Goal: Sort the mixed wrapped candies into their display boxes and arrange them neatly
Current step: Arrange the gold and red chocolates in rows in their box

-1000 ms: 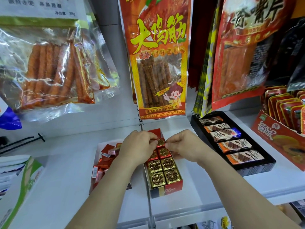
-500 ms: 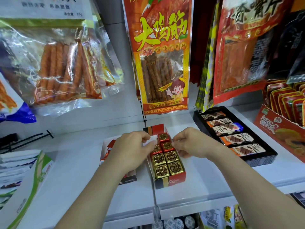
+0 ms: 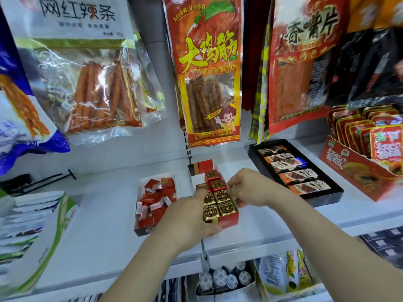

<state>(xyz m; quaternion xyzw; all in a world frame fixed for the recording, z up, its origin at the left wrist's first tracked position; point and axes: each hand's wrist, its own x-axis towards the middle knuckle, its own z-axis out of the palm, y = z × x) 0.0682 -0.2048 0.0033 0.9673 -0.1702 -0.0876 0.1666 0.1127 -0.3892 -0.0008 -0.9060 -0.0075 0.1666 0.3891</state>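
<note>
A narrow red display box (image 3: 229, 222) stands on the white shelf, with gold-wrapped candies (image 3: 220, 196) in front and red-wrapped ones (image 3: 214, 175) behind. My left hand (image 3: 187, 216) lies over the box's left side. Its index finger stretches forward onto a tilted red candy (image 3: 202, 186), and its thumb sits at the box's front corner. My right hand (image 3: 250, 188) has curled fingers at the box's right wall beside the second red candy (image 3: 218, 185), thumb against the wall outside. To the left, an open box (image 3: 144, 231) holds several loose red candies (image 3: 157, 199).
A black tray (image 3: 327, 199) of chocolate bars stands to the right, and a red carton (image 3: 353, 171) of snack packs beyond it. Large snack bags (image 3: 209, 83) hang behind the shelf. A white-green carton (image 3: 50, 232) sits at left. The shelf edge (image 3: 250, 245) runs below my hands.
My left hand has slid toward me along the box's left side, uncovering the loose red candies in the left box. My right hand stays at the box's right wall.
</note>
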